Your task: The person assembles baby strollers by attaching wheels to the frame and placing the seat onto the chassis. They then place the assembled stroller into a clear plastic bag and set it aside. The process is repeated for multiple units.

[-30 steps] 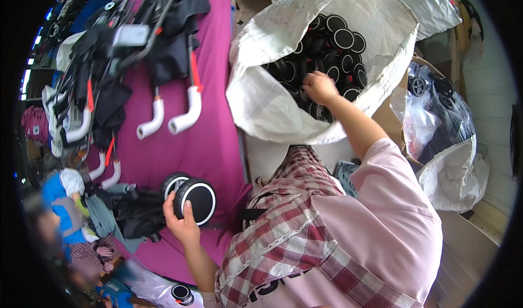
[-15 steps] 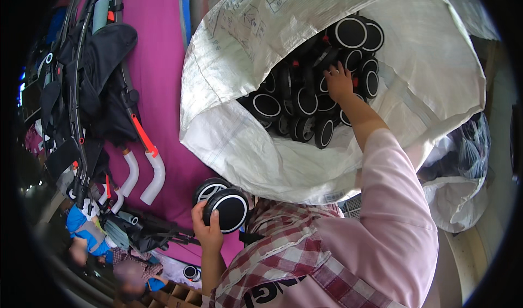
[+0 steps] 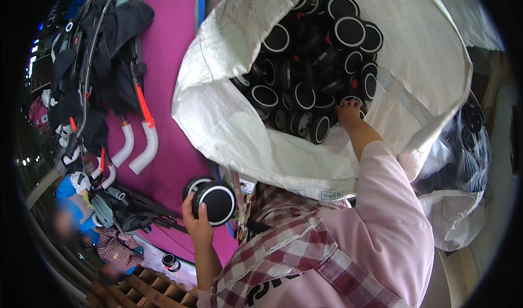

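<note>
Inside white sack (image 3: 229, 117), right hand (image 3: 348, 112) touching wheels (image 3: 318, 128)

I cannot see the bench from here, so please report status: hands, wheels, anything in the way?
Left hand grips a black wheel pair over the pink table. Right hand inside the white sack, on the wheel pile. Nothing blocks either hand.

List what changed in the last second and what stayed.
The right hand shifted from the middle of the wheels in the white sack to its near edge. The left hand still grips a black wheel pair over the pink table.
</note>
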Demonstrator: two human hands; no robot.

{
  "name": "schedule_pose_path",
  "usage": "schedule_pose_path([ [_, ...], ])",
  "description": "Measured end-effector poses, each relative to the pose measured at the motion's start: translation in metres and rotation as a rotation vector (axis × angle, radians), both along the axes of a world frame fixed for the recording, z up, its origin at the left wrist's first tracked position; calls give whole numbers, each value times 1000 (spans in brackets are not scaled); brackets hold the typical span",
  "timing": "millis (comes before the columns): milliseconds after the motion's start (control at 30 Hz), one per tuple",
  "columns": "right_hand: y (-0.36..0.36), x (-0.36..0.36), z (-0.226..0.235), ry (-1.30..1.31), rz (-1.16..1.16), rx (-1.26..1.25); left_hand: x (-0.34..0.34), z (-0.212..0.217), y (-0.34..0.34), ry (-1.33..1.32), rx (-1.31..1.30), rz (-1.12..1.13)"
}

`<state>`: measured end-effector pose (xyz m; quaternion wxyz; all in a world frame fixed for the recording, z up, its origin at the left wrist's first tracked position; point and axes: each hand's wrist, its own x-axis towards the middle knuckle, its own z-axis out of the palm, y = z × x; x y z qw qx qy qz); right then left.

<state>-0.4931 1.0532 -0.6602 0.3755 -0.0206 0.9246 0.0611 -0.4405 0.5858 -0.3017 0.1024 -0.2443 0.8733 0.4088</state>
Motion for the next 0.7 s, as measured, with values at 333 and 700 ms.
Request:
schedule_pose_path([
  [333,5,43,30,-135,-63,-119,156,-35,21,-25,66,97],
  [700,-213,-76,297,740,352,-1196,253,15,30,160,47,649],
])
